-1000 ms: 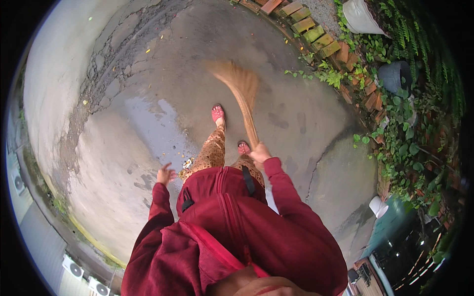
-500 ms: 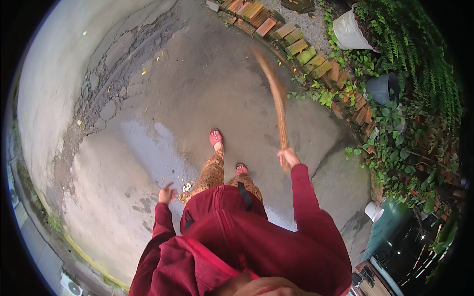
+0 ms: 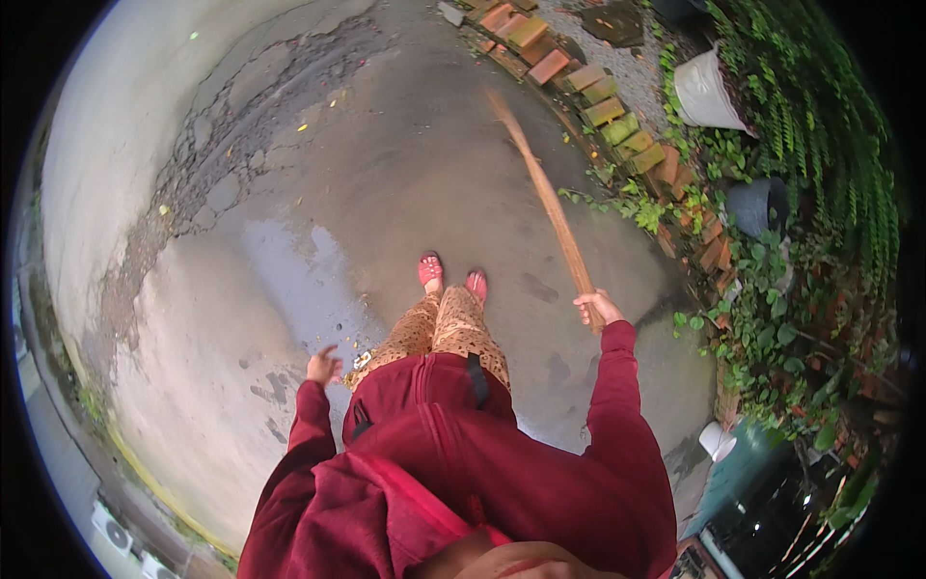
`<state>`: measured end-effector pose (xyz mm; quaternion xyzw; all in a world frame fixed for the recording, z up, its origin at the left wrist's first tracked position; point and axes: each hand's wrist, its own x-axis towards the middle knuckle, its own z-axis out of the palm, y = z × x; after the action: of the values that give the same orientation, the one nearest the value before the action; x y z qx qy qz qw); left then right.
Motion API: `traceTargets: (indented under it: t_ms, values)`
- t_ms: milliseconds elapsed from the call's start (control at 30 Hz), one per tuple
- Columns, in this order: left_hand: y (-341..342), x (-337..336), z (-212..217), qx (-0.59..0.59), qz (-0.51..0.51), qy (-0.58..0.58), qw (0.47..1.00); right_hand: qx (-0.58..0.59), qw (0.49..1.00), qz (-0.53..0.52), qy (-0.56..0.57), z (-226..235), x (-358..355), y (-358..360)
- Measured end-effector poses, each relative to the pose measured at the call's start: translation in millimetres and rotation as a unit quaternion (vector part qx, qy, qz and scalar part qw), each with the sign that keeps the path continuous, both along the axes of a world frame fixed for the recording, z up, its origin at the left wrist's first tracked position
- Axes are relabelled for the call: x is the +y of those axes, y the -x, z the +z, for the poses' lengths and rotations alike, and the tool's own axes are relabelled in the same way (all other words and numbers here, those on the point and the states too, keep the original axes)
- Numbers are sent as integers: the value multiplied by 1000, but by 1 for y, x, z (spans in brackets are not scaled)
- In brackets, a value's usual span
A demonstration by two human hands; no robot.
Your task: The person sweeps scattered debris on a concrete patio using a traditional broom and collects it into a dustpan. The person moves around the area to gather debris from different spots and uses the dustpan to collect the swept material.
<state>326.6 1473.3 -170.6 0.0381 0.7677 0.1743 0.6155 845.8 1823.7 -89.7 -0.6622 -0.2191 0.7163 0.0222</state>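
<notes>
My right hand is closed round the thick end of a brown stick broom. The broom is a long bundle of thin sticks that tapers and bends a little. It slants away from me to the upper left, and its thin end blurs over the wet grey ground near the brick edging. On the left, my left hand hangs beside my hip, holding nothing, with its fingers partly spread.
Loose orange and mossy bricks edge a bed of creeping plants at the right. A white pot, a dark grey pot and a white cup-shaped container stand there. A puddle and cracked paving lie left.
My trailing foot has come forward beside the other. My right hand has shifted right with the broom, which now looks straighter and more slanted. My left hand stays beside my hip.
</notes>
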Motion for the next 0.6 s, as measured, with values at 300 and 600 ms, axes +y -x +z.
traceTargets:
  t_ms: [300,600]
  values:
    - [-25,82,65,82,-18,-163,983,-15,998,31,-55,-100,77,167]
    - [-48,-74,24,-13,164,191,968,146,976,135,88,-51,72,206]
